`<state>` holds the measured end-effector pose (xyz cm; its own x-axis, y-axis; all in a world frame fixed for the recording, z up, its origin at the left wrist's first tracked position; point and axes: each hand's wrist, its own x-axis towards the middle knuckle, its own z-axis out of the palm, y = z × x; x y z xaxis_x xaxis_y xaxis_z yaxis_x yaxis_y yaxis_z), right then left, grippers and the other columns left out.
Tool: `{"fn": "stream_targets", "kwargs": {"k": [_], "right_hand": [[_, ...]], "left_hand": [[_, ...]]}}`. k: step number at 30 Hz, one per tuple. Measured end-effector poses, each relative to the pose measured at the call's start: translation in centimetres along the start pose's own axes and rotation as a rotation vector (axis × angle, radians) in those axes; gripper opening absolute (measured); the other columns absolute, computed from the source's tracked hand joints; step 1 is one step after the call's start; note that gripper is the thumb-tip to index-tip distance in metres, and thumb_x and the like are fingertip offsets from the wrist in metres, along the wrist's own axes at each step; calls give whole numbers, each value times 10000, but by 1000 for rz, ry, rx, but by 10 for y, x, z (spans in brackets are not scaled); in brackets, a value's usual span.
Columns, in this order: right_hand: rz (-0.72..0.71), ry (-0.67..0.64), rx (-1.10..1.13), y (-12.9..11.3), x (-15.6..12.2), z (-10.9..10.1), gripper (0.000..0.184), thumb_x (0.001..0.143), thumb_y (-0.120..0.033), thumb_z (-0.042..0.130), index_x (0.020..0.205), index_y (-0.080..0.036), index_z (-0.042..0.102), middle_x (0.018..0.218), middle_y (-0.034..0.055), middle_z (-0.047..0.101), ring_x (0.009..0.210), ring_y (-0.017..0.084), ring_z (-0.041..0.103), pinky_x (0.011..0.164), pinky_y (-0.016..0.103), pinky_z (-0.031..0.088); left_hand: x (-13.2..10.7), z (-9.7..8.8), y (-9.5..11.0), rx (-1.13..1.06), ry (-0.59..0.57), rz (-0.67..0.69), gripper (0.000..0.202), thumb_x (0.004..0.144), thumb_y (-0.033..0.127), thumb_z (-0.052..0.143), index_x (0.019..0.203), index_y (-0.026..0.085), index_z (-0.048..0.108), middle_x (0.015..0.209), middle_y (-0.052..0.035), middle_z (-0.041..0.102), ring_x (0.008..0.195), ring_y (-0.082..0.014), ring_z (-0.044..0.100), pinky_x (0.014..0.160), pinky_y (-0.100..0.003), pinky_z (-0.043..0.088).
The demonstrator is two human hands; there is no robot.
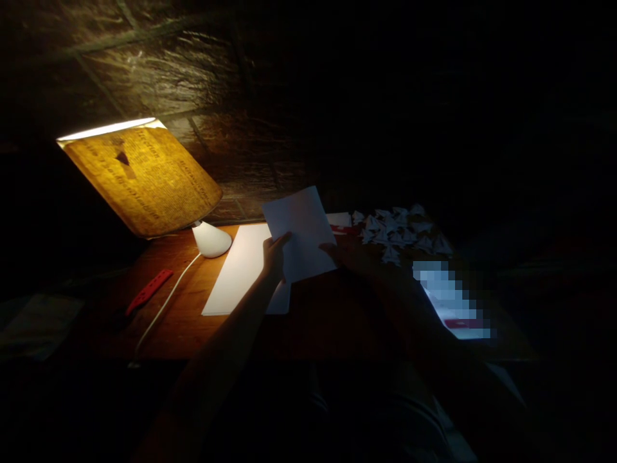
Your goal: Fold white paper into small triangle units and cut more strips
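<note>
A small white sheet of paper [301,231] is held up, tilted, over the wooden table [193,321]. My left hand [274,256] pinches its lower left edge, thumb on top. My right hand [344,254] grips its lower right edge in deep shadow. Under the held sheet a larger stack of white paper [241,273] lies flat on the table. A heap of several small folded white paper pieces [402,233] lies at the table's far right, just past my right hand.
A lit lamp with a tilted yellow shade [144,177] and white base [211,240] stands at the far left, its cord [166,302] trailing to the front edge. A red strip-like object [148,290] lies left of the cord. A glowing screen [453,299] sits at right. Surroundings are dark.
</note>
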<state>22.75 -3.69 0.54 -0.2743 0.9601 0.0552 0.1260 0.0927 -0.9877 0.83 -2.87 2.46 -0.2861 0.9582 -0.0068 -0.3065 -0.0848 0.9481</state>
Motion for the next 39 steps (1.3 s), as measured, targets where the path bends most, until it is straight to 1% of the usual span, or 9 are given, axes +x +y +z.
{"fn": "stream_targets", "kwargs": {"k": [4,10,13,18,21,24,28,33,39], "right_hand": [[-7,-20,-12,1,2,-2,559,824,-734,743,881,-180,793,776,68,765,703,212,682,622,308,501],[11,-16,-40,-1,0,-3,560,833,-742,735,818,-183,767,670,57,710,664,210,649,602,314,481],[3,-37,-46,-5,-2,-4,577,829,-758,716,861,-184,769,719,55,724,660,207,644,601,314,466],[-21,-39,-77,-7,-2,-4,602,818,-778,702,925,-189,769,800,64,751,755,229,665,644,317,474],[-15,-40,-90,-7,-3,-4,607,837,-791,675,893,-192,752,764,53,726,731,219,640,634,314,458],[6,-38,-103,-7,-3,-4,608,825,-800,688,830,-193,723,678,29,668,658,195,589,600,306,426],[12,-16,-89,-8,-3,-4,589,807,-792,723,740,-209,679,592,10,597,635,197,568,591,313,417],[9,-20,-70,-9,-4,-4,585,792,-800,727,736,-219,684,593,15,611,643,204,572,576,311,407],[-16,-8,-96,-9,-4,-4,584,803,-798,717,734,-218,692,629,21,642,692,215,605,589,309,425]], "left_hand": [[4,-2,-3,-22,3,-10,405,490,406,944,700,130,735,647,-57,707,548,-182,633,572,-309,506],[7,-6,-6,-43,-9,-7,395,520,404,951,724,131,751,678,-74,738,588,-206,673,589,-319,543],[8,-6,-6,-47,-7,-12,389,516,401,951,720,138,750,662,-65,738,581,-209,676,573,-315,548],[7,-6,-5,-53,-3,-10,362,523,393,939,690,145,734,637,-61,722,588,-211,679,575,-313,545],[7,-6,-4,-45,-10,-3,364,543,399,931,717,146,736,650,-60,719,613,-222,690,600,-325,543],[6,-5,-2,-49,-3,3,376,532,402,931,721,149,726,647,-43,706,572,-200,661,591,-322,524],[4,-3,1,-54,1,-3,374,511,392,930,707,148,725,644,-36,702,542,-178,632,582,-311,508],[3,-2,2,-55,19,5,369,521,396,926,701,152,716,652,-46,709,584,-204,661,595,-316,519],[3,-2,2,-35,26,5,347,542,391,904,703,151,711,650,-41,694,559,-185,634,597,-320,507]]}}
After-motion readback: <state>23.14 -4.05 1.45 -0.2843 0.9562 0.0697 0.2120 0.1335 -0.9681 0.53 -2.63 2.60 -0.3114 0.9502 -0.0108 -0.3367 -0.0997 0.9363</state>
